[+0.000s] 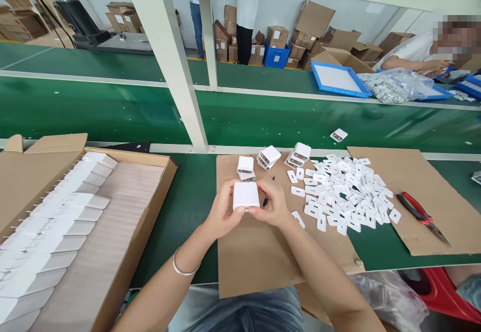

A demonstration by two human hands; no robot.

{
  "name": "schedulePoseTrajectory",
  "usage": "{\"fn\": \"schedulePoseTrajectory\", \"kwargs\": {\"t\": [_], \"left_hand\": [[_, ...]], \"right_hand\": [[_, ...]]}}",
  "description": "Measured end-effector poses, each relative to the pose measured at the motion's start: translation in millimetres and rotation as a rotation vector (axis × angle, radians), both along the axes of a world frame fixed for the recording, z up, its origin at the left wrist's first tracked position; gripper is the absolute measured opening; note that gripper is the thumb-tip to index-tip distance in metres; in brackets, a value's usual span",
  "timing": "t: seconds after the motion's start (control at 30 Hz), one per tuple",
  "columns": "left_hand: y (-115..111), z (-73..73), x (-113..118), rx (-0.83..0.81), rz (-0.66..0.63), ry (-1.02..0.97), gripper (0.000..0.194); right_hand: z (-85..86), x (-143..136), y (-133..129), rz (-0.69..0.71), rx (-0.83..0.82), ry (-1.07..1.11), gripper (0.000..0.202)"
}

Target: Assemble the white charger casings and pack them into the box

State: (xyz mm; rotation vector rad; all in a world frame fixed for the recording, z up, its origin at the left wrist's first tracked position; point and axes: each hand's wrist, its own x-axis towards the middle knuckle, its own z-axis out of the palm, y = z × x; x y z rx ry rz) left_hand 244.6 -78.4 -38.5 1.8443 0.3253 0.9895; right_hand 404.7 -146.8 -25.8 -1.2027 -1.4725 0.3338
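Observation:
A white square housing [246,195] is held between both hands above the brown cardboard sheet [255,257]. My left hand [224,209] grips its left side, and my right hand [271,202] has its right side and lower corner. Just beyond the hands stand small stacks of similar white housings [268,157], their open ends showing parts inside. A wide heap of flat white plates [347,191] with slots lies to the right of my right hand. Part of a thin dark tool shows behind my right hand.
On the left is an open carton [152,206] with rows of white housings [75,221]. Red-handled pliers [423,214] lie on the right cardboard. One housing [338,135] sits on the green belt [263,121]. A metal post [176,56] rises ahead; a person works across at the upper right.

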Motion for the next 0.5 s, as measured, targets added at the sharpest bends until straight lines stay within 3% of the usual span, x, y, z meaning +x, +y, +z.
{"fn": "schedulePoseTrajectory", "kwargs": {"t": [0.33,0.5], "left_hand": [[-13.2,-2.7,2.8,-0.135,0.018,-0.106,0.047],[-10.7,4.2,5.8,-0.232,0.091,0.004,0.039]], "right_hand": [[1.8,-10.5,-3.3,-0.013,0.035,0.066,0.05],[-6.0,-10.2,-2.6,-0.02,-0.209,0.189,0.049]]}}
